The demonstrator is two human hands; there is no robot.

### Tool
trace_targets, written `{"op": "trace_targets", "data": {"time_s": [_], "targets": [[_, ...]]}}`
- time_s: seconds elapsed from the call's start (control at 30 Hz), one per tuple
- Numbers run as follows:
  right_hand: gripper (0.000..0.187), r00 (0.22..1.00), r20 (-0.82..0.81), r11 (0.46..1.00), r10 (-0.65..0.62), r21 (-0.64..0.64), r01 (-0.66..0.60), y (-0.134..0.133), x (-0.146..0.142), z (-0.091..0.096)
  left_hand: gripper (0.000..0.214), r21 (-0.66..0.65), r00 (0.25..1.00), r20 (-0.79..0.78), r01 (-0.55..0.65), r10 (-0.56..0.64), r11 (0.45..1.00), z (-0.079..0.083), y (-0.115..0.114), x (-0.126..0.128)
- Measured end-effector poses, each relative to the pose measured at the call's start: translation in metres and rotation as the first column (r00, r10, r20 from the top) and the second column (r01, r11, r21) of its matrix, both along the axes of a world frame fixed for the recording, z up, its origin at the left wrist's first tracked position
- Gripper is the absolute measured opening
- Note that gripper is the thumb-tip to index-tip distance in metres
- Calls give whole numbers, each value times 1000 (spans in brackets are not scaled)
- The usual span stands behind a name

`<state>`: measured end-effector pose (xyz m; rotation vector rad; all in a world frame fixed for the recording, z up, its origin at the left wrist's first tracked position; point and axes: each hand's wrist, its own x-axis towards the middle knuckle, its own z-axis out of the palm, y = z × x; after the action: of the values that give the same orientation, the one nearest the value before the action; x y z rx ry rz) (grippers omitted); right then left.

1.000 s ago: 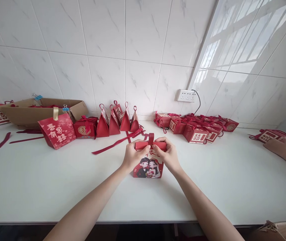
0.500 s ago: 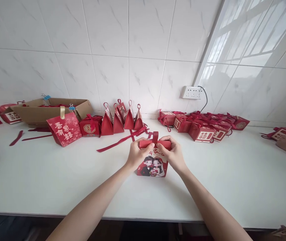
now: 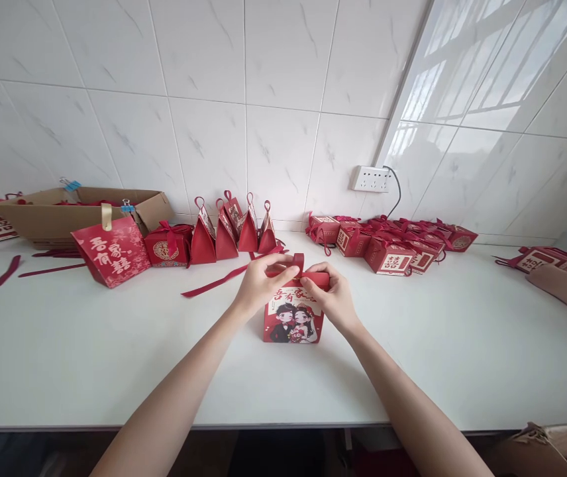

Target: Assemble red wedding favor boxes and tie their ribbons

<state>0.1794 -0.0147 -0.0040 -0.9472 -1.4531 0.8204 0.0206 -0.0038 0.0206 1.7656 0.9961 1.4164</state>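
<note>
A red gift box [image 3: 292,326] printed with a cartoon bride and groom stands upright on the table in front of me. A dark red ribbon loop [image 3: 299,261] rises from the middle of its folded top. My left hand [image 3: 262,283] is closed at the top, thumb and fingers pinching at the base of the loop; its fingertips are partly hidden. On the other side, my right hand [image 3: 332,297] pinches the box's top edge, thumb in front and fingers behind. Past my left hand lies a loose red ribbon [image 3: 216,281].
Several triangular red boxes [image 3: 227,238] stand by the wall, beside a square box [image 3: 168,245] and a tilted red bag [image 3: 112,248]. A cardboard box [image 3: 55,222] is at back left. Many red boxes [image 3: 387,258] cluster at right. Another person's hand [image 3: 559,275] touches a box [image 3: 532,258].
My left hand has lifted slightly from the box's top edge to the loop, showing more of the printed characters. The view has shifted a little. The other person's hand shows more.
</note>
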Motion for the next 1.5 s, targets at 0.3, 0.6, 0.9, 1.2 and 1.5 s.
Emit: {"op": "trace_targets", "data": {"time_s": [0.3, 0.6, 0.9, 1.2, 1.5], "targets": [[25, 995, -41, 995, 94, -18, -94, 1, -1, -2, 21, 35, 994, 84, -71, 67, 997, -4, 1, 3], [27, 986, 24, 987, 163, -11, -163, 1, 3, -4, 20, -60, 992, 12, 125, -124, 990, -13, -4, -9], [22, 972, -7, 972, 233, 42, -233, 9, 9, -12, 18, 58, 999, -8, -44, 45, 997, -17, -5, -6], [25, 983, -86, 982, 165, -78, -171, 16, 6, -16, 30, -96, 966, 256, -14, 39, 995, -29, 8, -8], [33, 880, -430, 912, 204, -243, -330, 25, 7, -23, 37, -324, 943, 265, 284, -201, 902, -24, 8, -9]]}}
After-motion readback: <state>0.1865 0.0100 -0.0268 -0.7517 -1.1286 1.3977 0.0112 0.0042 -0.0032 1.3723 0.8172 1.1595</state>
